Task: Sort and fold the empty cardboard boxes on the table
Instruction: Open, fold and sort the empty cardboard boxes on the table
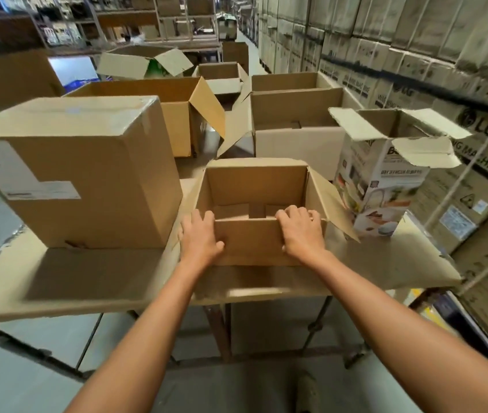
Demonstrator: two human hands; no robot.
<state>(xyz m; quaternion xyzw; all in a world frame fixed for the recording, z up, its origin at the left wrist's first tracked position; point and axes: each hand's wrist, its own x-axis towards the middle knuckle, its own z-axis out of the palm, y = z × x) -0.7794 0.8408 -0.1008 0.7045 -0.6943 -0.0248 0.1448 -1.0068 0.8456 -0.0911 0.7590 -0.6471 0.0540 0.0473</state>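
Open box (251,242) sits upright, mouth up, long axis left-right.

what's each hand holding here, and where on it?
Both hold the open cardboard box by the top edge of its near side: left hand at the left corner, right hand near the right corner, its fingers curled over the rim.

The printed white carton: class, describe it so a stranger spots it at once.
Start at the cardboard-covered table. At its near right corner, beside the open plain brown box, stands the tall white carton. Only it has colourful printed sides and ragged top flaps.
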